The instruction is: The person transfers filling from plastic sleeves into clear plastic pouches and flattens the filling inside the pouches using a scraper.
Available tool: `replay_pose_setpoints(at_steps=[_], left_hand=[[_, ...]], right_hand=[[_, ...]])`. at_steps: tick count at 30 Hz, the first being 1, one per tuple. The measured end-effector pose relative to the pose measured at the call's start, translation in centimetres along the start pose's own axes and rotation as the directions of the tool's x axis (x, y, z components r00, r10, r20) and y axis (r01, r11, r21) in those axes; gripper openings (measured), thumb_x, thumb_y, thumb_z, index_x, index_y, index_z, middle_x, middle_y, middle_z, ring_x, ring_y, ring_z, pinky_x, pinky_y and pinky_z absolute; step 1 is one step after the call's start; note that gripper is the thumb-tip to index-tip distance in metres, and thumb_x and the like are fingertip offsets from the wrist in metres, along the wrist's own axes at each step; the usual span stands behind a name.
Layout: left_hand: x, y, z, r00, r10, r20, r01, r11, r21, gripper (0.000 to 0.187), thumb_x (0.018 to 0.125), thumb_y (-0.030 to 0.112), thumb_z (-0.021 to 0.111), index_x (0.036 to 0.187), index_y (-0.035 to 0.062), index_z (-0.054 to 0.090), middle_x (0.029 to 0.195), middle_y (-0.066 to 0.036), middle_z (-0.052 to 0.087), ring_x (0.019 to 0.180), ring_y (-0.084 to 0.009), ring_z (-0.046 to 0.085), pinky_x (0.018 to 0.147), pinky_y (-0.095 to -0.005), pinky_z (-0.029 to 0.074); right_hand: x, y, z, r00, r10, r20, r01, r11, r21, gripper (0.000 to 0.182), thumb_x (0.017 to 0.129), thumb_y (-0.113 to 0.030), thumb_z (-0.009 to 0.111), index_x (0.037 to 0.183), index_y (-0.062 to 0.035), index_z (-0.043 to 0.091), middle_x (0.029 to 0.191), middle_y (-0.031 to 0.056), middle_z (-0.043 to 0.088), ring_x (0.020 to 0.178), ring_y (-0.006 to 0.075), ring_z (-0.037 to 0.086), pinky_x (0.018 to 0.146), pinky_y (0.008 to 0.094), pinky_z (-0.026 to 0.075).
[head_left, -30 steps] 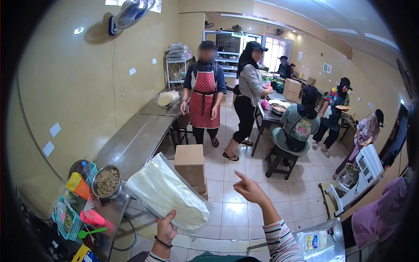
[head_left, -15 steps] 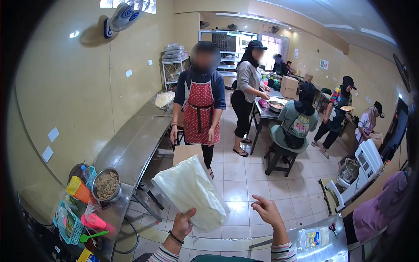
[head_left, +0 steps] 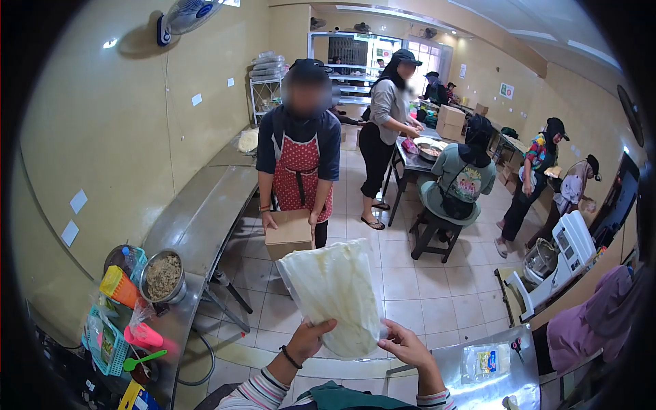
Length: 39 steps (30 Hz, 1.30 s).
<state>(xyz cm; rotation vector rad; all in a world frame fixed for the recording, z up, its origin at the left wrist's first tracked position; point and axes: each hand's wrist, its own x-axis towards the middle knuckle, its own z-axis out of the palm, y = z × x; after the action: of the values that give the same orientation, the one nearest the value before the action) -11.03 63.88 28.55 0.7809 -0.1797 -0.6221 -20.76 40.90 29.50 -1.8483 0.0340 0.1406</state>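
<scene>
A clear plastic bag of flat, pale sheets (head_left: pixel 333 290) is held up in front of me, tilted a little. My left hand (head_left: pixel 311 339) grips its lower left edge, thumb over the front. At the lower right corner, my right hand (head_left: pixel 408 346) pinches the bag's edge between thumb and fingers. Just beyond the bag, a person in a red dotted apron (head_left: pixel 298 171) bends forward with both hands on a cardboard box (head_left: pixel 290 232). The bag overlaps the lower part of that box in this view.
Left, a steel table (head_left: pixel 198 219) bears a bowl of brown filling (head_left: pixel 162 275), a turquoise basket (head_left: pixel 102 355) and a pink cup (head_left: pixel 144 335). On the right steel table (head_left: pixel 444 372) lie a labelled packet (head_left: pixel 486 362) and scissors (head_left: pixel 516 347). A mixer (head_left: pixel 564 256) stands beyond; several people work behind.
My right hand has come in from the right and taken hold of the bag's corner. The bag has shifted right and turned more upright. The person in the apron has bent and grasped the box.
</scene>
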Motion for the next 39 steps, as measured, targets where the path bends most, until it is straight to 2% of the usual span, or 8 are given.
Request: replay_pose_setpoints(at_steps=[5,13,16,19,21,26,29,39], left_hand=[[-0.3,0.0,0.7,0.997,-0.056,0.054,0.054,0.998,0.026,0.043,0.081,0.005,0.058,0.121,0.0005,0.042,0.118,-0.01,0.051,0.108,-0.0227,0.05,0.094,-0.0366,0.04],[1.3,1.5,1.7,0.978,-0.176,0.111,0.172,0.984,0.041,0.043,0.081,0.006,0.058,0.121,0.0001,0.043,0.12,-0.009,0.05,0.109,-0.0205,0.049,0.094,-0.0342,0.039],[2.2,0.5,2.9,0.98,-0.117,0.162,0.102,0.99,0.097,0.042,0.082,0.007,0.057,0.121,-0.0013,0.044,0.12,-0.009,0.051,0.11,-0.0207,0.049,0.095,-0.034,0.038],[1.0,0.3,3.0,0.98,-0.167,0.105,0.144,0.969,0.2,0.043,0.082,0.008,0.057,0.122,-0.0014,0.042,0.119,-0.009,0.051,0.109,-0.0194,0.049,0.095,-0.0322,0.037],[1.3,1.5,3.9,0.966,-0.149,0.212,0.06,0.924,0.377,0.043,0.083,0.011,0.058,0.121,-0.0017,0.044,0.116,-0.009,0.053,0.105,-0.0173,0.05,0.093,-0.0304,0.038],[2.1,1.3,4.9,0.956,-0.164,0.244,0.102,0.963,0.249,0.035,0.084,0.01,0.057,0.115,-0.0028,0.048,0.11,-0.008,0.056,0.097,-0.0162,0.054,0.087,-0.0288,0.043],[3.0,0.0,4.4,0.957,-0.177,0.23,0.092,0.936,0.34,0.035,0.084,0.009,0.057,0.115,-0.0027,0.048,0.11,-0.008,0.056,0.098,-0.016,0.053,0.087,-0.0293,0.043],[3.6,-1.7,8.4,0.88,-0.308,0.361,0.229,0.942,0.244,0.04,0.083,0.011,0.058,0.118,-0.0029,0.045,0.11,-0.008,0.056,0.098,-0.0163,0.053,0.087,-0.029,0.041]], right_hand=[[-0.4,1.9,0.0,0.984,0.017,0.177,-0.062,0.966,0.253,0.051,0.082,-0.021,0.062,0.124,-0.0005,0.042,0.094,0.005,0.058,0.08,0.0108,0.052,0.071,0.0259,0.044],[-1.8,0.8,0.9,0.996,0.021,0.09,-0.057,0.902,0.429,0.038,0.082,-0.018,0.061,0.112,0.0015,0.05,0.092,0.0026,0.057,0.082,0.0094,0.052,0.072,0.0252,0.044],[-0.4,-0.8,-2.1,0.993,0.115,-0.026,-0.111,0.985,0.131,0.035,0.082,-0.019,0.061,0.109,0.0015,0.053,0.087,0.0028,0.057,0.079,0.0099,0.052,0.071,0.0252,0.044],[-2.0,2.0,-0.5,0.999,0.034,-0.041,-0.018,0.937,0.349,0.019,0.081,-0.019,0.063,0.083,-0.0021,0.057,0.069,-0.0046,0.049,0.064,0.0048,0.044,0.057,0.0212,0.038],[-3.1,1.5,-0.8,0.999,0.007,-0.043,0.007,0.947,0.321,0.017,0.08,-0.016,0.063,0.087,-0.0014,0.057,0.075,-0.0022,0.054,0.071,0.0057,0.048,0.064,0.0215,0.04],[-3.4,1.9,-2.3,0.999,0.024,0.038,-0.031,0.976,0.214,0.025,0.081,-0.012,0.063,0.101,0.0005,0.057,0.089,0.0018,0.06,0.078,0.0059,0.053,0.07,0.0206,0.043],[-3.2,1.9,-0.7,0.989,-0.045,-0.138,0.087,0.944,0.317,0.017,0.08,-0.017,0.064,0.077,-0.0021,0.057,0.067,-0.0057,0.049,0.061,0.0034,0.041,0.054,0.0196,0.034],[-7.8,1.2,-1.1,0.903,-0.008,-0.43,0.183,0.912,0.368,0.008,0.079,-0.008,0.061,0.077,-0.0004,0.06,0.068,0.003,0.06,0.062,0.0084,0.055,0.055,0.0216,0.043]])
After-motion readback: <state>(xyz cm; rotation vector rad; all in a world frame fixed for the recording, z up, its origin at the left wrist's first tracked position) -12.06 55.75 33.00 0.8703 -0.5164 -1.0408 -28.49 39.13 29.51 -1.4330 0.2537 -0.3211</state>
